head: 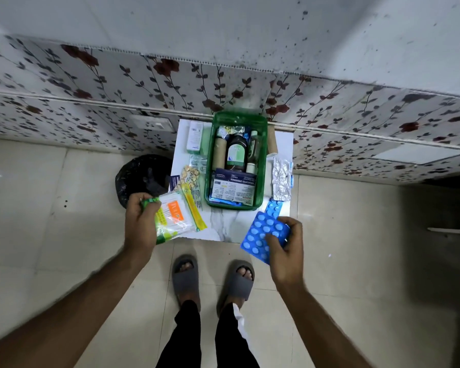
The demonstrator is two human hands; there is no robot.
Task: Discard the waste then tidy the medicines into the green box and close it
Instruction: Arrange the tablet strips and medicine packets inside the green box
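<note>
Black-lined bin (141, 176) at left, beside the table (223, 224). Left hand (141, 221) grips a clear packet (174, 216) at the near-left edge. Green box (235, 160) stands open, centre, full. Right hand (286, 245) pinches a blue blister strip (260, 235) near-right.

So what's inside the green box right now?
The green box holds a dark bottle, a cardboard tube and a medicated dressings pack. Whatever lies beneath them is covered.

Reaching both forearms up from lower frame; left hand (141, 221) clenching at center-left, right hand (286, 251) pinching at center-right, thumb on top.
</note>
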